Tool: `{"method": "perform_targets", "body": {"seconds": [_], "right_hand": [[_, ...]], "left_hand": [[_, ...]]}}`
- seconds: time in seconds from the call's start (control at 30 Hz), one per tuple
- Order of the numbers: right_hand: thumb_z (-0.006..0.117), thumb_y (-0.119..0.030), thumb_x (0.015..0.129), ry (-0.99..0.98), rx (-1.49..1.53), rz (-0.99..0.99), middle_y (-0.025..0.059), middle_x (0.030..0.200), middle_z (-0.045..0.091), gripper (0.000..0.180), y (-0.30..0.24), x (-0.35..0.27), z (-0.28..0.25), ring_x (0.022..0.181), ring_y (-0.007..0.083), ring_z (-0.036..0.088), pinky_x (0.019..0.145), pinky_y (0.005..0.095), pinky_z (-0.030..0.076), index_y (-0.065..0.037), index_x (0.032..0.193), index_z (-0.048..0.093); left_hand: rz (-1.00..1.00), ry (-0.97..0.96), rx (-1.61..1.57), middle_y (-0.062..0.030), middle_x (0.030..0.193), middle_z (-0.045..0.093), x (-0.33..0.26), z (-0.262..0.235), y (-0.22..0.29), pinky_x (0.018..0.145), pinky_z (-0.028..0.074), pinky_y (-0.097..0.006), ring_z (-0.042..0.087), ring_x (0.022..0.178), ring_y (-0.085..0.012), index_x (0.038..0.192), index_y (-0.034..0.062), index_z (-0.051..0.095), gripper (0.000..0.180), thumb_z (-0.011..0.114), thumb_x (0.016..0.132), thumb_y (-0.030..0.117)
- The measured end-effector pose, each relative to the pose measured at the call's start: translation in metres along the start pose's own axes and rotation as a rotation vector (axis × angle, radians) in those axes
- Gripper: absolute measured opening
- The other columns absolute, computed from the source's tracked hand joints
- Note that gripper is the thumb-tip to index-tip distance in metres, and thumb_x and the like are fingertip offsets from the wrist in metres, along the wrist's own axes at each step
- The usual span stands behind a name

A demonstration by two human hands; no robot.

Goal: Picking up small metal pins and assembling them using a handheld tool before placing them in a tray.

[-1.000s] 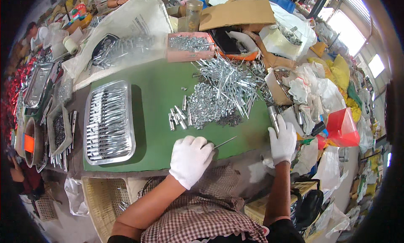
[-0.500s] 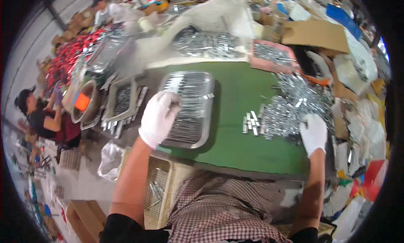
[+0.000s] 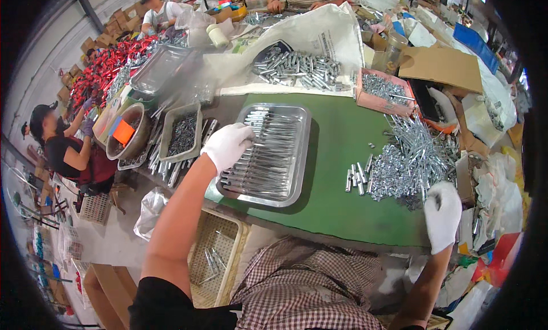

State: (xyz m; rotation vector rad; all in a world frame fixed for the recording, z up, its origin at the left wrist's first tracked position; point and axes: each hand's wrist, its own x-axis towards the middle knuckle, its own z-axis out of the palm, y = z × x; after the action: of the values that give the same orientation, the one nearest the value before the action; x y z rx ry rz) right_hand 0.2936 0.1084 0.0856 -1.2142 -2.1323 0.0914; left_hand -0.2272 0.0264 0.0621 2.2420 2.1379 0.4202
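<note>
My left hand (image 3: 229, 146), in a white glove, is over the left side of a clear plastic tray (image 3: 306, 153). Its fingers are curled together above the rods; whatever they may grip is hidden. Long, thin metal rods (image 3: 265, 161) fill the tray in stacked rows. At the right, my gloved right hand (image 3: 443, 217) is closed beside the near edge of a heap of small silver metal fittings (image 3: 394, 173); I cannot make out anything in its fingers. Several short metal tubes (image 3: 358, 177) lie left of that heap, and long pins (image 3: 419, 144) are piled behind it.
A pink bin of metal parts (image 3: 361, 95) stands at the far right of the green table (image 3: 337, 124). Left of the tray are a grey bin (image 3: 198, 130) and a round bucket (image 3: 114, 153). Across the table, metal tubes lie on white sacking (image 3: 342, 44). Co-workers sit left and opposite.
The view has shifted, and the tray appears farther right. My right hand has drawn back from the heap toward the near right. My left hand stays over the tray's left side.
</note>
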Motion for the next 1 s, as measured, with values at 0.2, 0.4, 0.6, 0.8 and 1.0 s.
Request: {"method": "perform_targets", "body": {"seconds": [0.2,0.4,0.6,0.8,1.0], "right_hand": [[0.070,-0.002,0.079,-0.196,0.233,0.122,0.0120,0.088,0.069,0.008,-0.018,-0.028,0.008,0.080,0.0298,0.067,0.072,0.0371,0.052,-0.004,0.087,0.069],[0.070,-0.007,0.085,-0.114,0.238,0.126,0.0133,0.096,0.073,0.007,-0.025,-0.053,0.016,0.091,0.0323,0.069,0.083,0.0423,0.053,-0.006,0.092,0.073],[0.067,-0.001,0.086,-0.023,0.324,0.024,0.0119,0.085,0.067,0.020,-0.019,-0.074,0.046,0.080,0.0330,0.065,0.074,0.0430,0.051,-0.009,0.103,0.076],[0.065,0.002,0.084,-0.056,0.256,-0.103,0.0150,0.085,0.068,0.025,-0.012,-0.083,0.044,0.081,0.0329,0.066,0.076,0.0423,0.052,-0.005,0.104,0.077],[0.069,-0.010,0.092,-0.096,0.271,0.005,0.0147,0.102,0.074,0.015,-0.030,-0.083,0.033,0.098,0.0346,0.069,0.089,0.0479,0.054,-0.005,0.106,0.074]], "left_hand": [[-0.133,-0.034,0.160,-0.0164,0.100,0.066,0.002,-0.007,0.031,0.087,0.053,-0.049,0.065,0.102,-0.0366,0.100,0.0080,0.070,0.015,0.063,0.095,0.020],[0.038,-0.003,0.463,-0.0116,0.096,0.067,0.025,0.002,0.096,0.081,0.056,-0.047,0.068,0.097,-0.0317,0.090,0.0085,0.072,0.013,0.060,0.088,0.013],[0.780,0.057,0.199,-0.0049,0.091,0.064,0.049,0.043,0.191,0.074,0.056,-0.039,0.068,0.091,-0.0240,0.085,0.0134,0.070,0.008,0.063,0.085,0.018],[0.905,-0.089,0.234,-0.0039,0.094,0.065,0.053,0.055,0.203,0.077,0.055,-0.038,0.067,0.096,-0.0222,0.081,0.0157,0.070,0.008,0.064,0.085,0.021],[0.807,-0.004,-0.093,-0.0047,0.091,0.062,-0.004,0.097,0.256,0.078,0.053,-0.039,0.065,0.091,-0.0253,0.107,0.0126,0.063,0.021,0.062,0.087,0.021]]}}
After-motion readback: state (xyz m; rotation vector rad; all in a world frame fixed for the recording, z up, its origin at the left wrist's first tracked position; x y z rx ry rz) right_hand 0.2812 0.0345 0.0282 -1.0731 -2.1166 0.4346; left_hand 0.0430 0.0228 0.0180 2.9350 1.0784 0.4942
